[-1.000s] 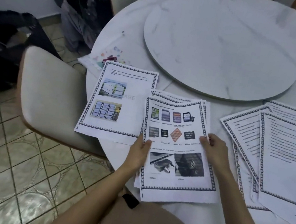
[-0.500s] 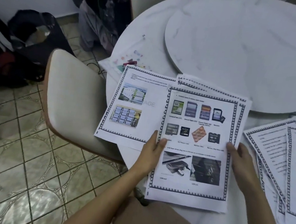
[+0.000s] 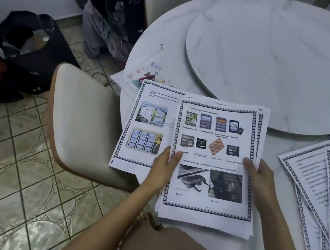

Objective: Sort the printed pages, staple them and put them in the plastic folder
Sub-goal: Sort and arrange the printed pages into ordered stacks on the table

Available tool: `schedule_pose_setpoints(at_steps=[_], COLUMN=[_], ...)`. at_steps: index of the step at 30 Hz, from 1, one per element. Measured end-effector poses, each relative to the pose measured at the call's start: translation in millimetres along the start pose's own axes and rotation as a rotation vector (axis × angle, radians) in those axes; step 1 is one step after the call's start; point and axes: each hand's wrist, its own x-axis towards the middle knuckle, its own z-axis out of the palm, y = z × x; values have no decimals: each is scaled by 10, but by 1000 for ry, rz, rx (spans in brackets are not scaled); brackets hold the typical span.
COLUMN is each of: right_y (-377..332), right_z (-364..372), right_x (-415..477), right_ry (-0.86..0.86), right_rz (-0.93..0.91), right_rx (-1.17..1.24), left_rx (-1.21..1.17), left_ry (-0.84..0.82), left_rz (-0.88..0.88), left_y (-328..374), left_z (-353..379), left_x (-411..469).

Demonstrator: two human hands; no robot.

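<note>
Landmark: the stack of printed pages at the near edge of the round marble table.

Grip: my left hand grasps the stack's left edge and my right hand grasps its right edge. Each thumb lies on the top sheet, with the fingers beneath. I cannot tell whether the stack rests on the table or is lifted clear. Its near end overhangs the table edge toward my lap.

Top sheet: decorative border, heading "Common types of memory cards include". Two rows of card photos carry the captions "CompactFlash (CF)", "Secure Digital (SD)", "Secure Digital High Capacity (SDHC)", "MicroSD", "xD Picture Card" and "Memory Stick". One black card reads "SanDisk". Below a line beginning "USB flash drives plug into a USB port", two photos are each captioned "USB port".

Left of the stack, and partly under it: a picture page with two photos. Its text is too small to read.

Beyond the stack, to the left: the plastic folder, clear with coloured dots, and a small red object lying on it.

Right of the stack, well apart: fanned text pages, bordered alike and illegible.

Beyond the stack: a round marble turntable.

Left of the stack, off the table: a cream chair, and dark bags on the tiled floor.
</note>
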Motion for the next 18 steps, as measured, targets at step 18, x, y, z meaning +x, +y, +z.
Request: schedule_pose_setpoints(at_steps=[18], right_y=[255], right_z=[-548], right_x=[-118], right_ry=[344], right_rz=[50], right_rx=[-299], left_rx=[637], left_ry=[541], left_rz=[-293], left_y=[-10], left_z=[-994], left_x=[450])
